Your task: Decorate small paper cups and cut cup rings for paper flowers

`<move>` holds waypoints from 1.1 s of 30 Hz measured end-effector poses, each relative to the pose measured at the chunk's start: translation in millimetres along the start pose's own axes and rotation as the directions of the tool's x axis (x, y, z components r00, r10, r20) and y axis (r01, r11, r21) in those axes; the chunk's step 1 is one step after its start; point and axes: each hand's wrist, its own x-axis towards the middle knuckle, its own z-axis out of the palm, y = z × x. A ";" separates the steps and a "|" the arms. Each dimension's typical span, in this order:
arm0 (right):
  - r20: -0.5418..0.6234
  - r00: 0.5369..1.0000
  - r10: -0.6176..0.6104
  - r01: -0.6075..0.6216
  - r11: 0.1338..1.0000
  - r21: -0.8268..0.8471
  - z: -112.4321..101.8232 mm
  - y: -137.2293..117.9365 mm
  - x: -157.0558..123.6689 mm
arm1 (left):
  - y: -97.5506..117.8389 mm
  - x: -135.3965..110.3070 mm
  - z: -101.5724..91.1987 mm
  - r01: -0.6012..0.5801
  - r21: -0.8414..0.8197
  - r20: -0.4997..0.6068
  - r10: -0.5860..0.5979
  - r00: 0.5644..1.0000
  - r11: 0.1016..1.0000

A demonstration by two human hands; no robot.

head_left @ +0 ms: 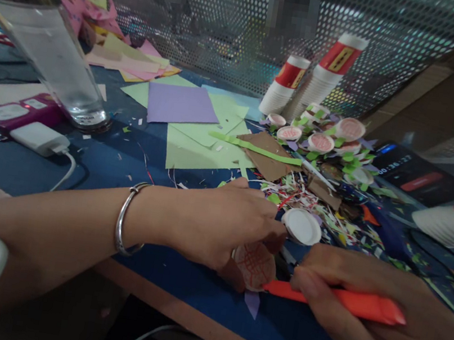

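My left hand (218,225), with a silver bangle at the wrist, has its fingers closed around the edge of a small round paper cup bottom (255,265). Red lines are drawn across its face. In my right hand (367,316) is an orange-red marker pen (343,302), its tip at the disc's lower right edge. A pointed purple paper piece (252,303) shows just below the disc; whether it is attached I cannot tell. Between the hands, a plain white cup bottom (302,227) lies on the blue table (175,287).
Behind lie paper scraps (291,194), a pile of decorated cup bottoms (329,142), stacked paper cups (284,87) and a phone (422,173) with a running timer. Purple paper (181,105) tops green sheets. At left stand a water bottle (65,55) and a white charger (39,137).
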 end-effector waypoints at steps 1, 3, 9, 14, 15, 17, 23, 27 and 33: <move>-0.002 1.000 -0.003 0.004 1.000 0.005 -0.2 0.1 0.1 | -0.1 0.0 0.1 -0.002 -0.002 0.000 0.002 1.000 1.000; -0.007 1.000 -0.002 0.002 1.000 0.010 -1.1 -0.1 0.2 | -0.6 -0.3 0.5 -0.005 -0.001 -0.001 0.005 1.000 1.000; -0.044 0.999 0.021 -0.018 0.997 0.073 -0.9 -1.2 0.3 | -2.4 -1.1 1.1 -0.012 -0.011 0.009 0.012 1.000 1.000; -0.084 0.996 0.024 -0.007 0.980 0.201 3.5 1.3 1.3 | -1.7 -0.5 1.6 -0.013 -0.036 -0.010 0.013 1.000 0.999; -0.087 0.996 0.019 0.000 0.978 0.209 3.9 2.0 1.8 | -1.4 -0.5 1.7 -0.011 -0.038 -0.015 0.011 1.000 0.999; -0.071 0.997 0.000 0.014 0.981 0.196 4.1 3.0 2.9 | -1.1 -0.7 2.0 -0.009 -0.045 -0.026 0.007 1.000 0.999; -0.038 0.998 -0.043 0.048 0.987 0.153 3.0 1.7 4.2 | -3.3 -1.6 3.1 -0.028 -0.057 -0.033 0.027 0.999 0.998; -0.030 0.998 -0.057 0.061 0.985 0.163 5.8 2.8 5.4 | -3.0 -0.2 1.8 -0.008 -0.030 -0.017 0.008 1.000 1.000; -0.024 0.998 -0.063 0.067 0.983 0.171 7.2 4.2 7.3 | -2.2 0.4 0.9 -0.017 -0.017 -0.002 0.017 1.000 1.000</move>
